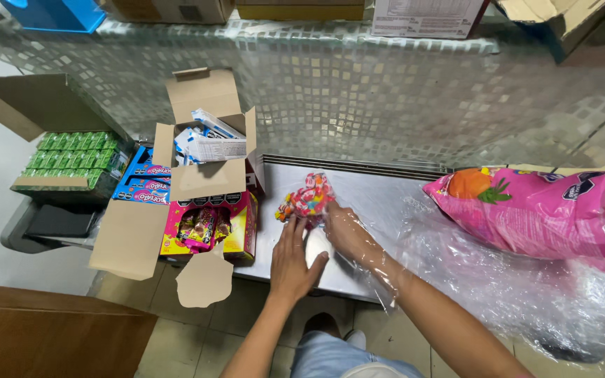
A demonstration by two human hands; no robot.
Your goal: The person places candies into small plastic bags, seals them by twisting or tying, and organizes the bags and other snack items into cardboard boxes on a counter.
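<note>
Left hand (294, 260) flat, open on steel surface (358, 189), holding nothing. Right hand (344, 229) under clear wrap (484, 280), closed on candy pack (307, 197). Pink bag (547, 213) right.

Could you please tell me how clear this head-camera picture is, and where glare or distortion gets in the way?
In the head view, light is even and soft; the steel counter shows dull reflections, and the clear plastic sheet glints, veiling the right hand. The left hand and sweets packet are slightly soft. Wide-angle bending curves the edges.
</note>
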